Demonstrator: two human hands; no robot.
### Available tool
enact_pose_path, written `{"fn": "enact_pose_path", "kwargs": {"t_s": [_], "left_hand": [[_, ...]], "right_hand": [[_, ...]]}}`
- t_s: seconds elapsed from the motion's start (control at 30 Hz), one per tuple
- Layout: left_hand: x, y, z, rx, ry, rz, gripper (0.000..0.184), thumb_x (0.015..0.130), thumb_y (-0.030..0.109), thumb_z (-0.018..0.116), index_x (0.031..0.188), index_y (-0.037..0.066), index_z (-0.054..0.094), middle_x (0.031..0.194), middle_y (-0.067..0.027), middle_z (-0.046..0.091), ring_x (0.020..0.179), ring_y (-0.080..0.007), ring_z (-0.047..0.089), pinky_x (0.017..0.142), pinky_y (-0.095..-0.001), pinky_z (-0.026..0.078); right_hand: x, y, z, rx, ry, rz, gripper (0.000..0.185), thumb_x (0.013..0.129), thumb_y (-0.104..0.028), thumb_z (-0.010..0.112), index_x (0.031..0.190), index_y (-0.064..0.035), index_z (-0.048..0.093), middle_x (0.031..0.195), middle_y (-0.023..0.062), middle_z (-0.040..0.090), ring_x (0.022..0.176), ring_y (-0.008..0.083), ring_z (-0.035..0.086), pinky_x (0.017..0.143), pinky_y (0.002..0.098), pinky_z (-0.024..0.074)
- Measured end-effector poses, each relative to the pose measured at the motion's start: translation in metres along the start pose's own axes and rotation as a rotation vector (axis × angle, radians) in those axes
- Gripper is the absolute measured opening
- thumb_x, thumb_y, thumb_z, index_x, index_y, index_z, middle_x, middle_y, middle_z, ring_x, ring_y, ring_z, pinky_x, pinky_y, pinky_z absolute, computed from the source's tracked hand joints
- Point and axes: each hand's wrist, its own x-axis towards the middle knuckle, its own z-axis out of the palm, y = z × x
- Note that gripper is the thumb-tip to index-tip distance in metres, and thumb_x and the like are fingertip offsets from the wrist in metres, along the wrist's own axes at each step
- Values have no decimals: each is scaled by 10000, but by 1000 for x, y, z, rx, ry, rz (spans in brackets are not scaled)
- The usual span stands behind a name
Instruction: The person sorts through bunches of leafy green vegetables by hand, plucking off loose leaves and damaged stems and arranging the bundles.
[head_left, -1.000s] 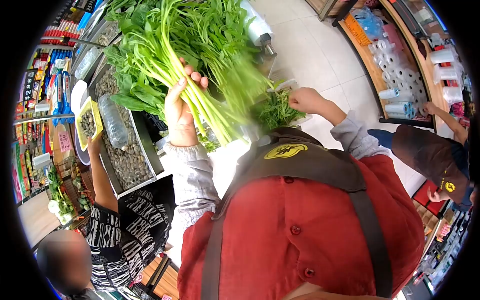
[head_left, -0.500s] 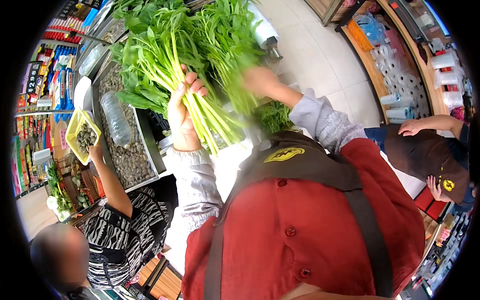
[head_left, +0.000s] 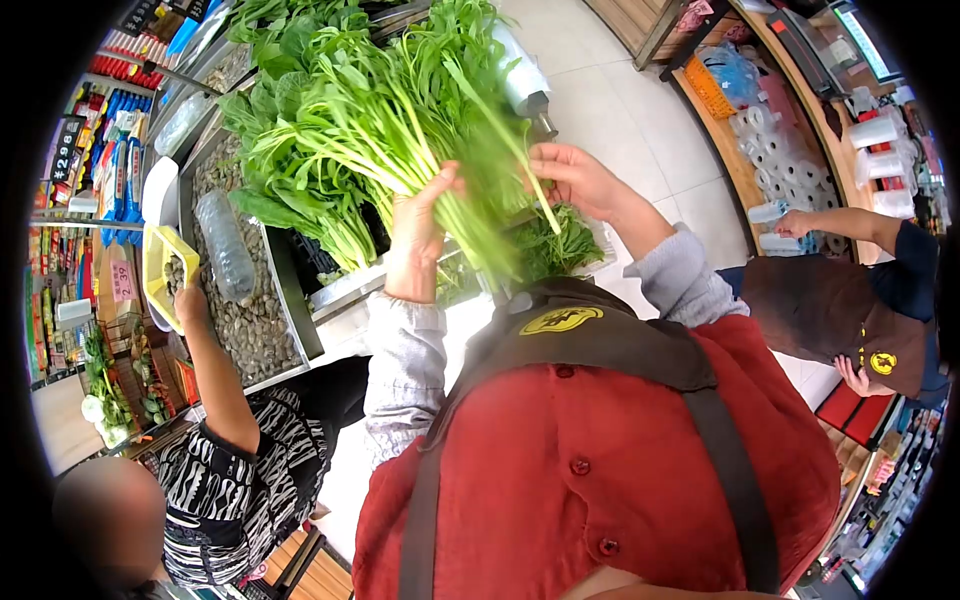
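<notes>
My left hand (head_left: 418, 232) is closed around the pale stems of a bunch of long-leaved water spinach (head_left: 375, 125), with the cut ends slanting down toward my apron. Close to its right, my right hand (head_left: 585, 182) pinches a single green stalk (head_left: 538, 178) between thumb and fingers. Leaves between the two hands are smeared by motion. Under the bunch lie broad-leaved greens (head_left: 315, 215), stems toward me. More fine-leaved greens (head_left: 560, 240) sit just below my right hand.
At left, a person's hand (head_left: 188, 303) is at a yellow basket (head_left: 158, 262) beside a metal tray (head_left: 312, 335) of shellfish, where a plastic bottle (head_left: 226, 245) lies. Another person in a brown apron (head_left: 815, 305) stands at right, near shelves with plastic rolls (head_left: 880, 160).
My left hand has moved right and slightly down with the bunch. My right hand, blurred before, has shifted right and now shows a stalk pinched in it. The yellow basket has tilted.
</notes>
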Motion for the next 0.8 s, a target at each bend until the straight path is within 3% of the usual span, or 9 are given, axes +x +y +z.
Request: {"fn": "enact_pose_path", "kwargs": {"t_s": [0.13, 0.27, 0.47, 0.8], "left_hand": [[2, -11, 16, 17, -66, -63, 300, 805, -14, 600, 1081, -7, 483, 913, -162, 633, 730, -209, 637, 625, -292, 558], [4, -18, 24, 63, -31, -18, 146, 798, -20, 614, 933, -4, 561, 807, -95, 608, 670, -182, 605, 579, -273, 523], [6, -25, 20, 63, 17, -86, 196, 800, -25, 613, 987, -13, 554, 854, -112, 623, 680, -179, 600, 600, -278, 525], [14, -32, 20, 52, 22, -95, 221, 794, -16, 630, 1001, -10, 554, 882, -111, 623, 739, -196, 617, 638, -297, 539]], "right_hand": [[-10, 19, 9, -111, -56, -58, 100, 909, -167, 509, 867, -89, 556, 739, 3, 607, 566, 33, 489, 499, 171, 391], [-6, 33, 21, -238, 1, -41, 148, 903, -164, 529, 804, -56, 552, 673, -7, 570, 564, 46, 498, 494, 181, 409], [-8, 38, 27, -259, 145, -5, 159, 905, -178, 533, 805, -55, 551, 663, -17, 548, 566, 58, 512, 509, 193, 438], [-6, 46, 24, 6, 160, 44, 151, 920, -166, 500, 824, -58, 544, 691, -6, 536, 598, 71, 524, 528, 213, 456]]}}
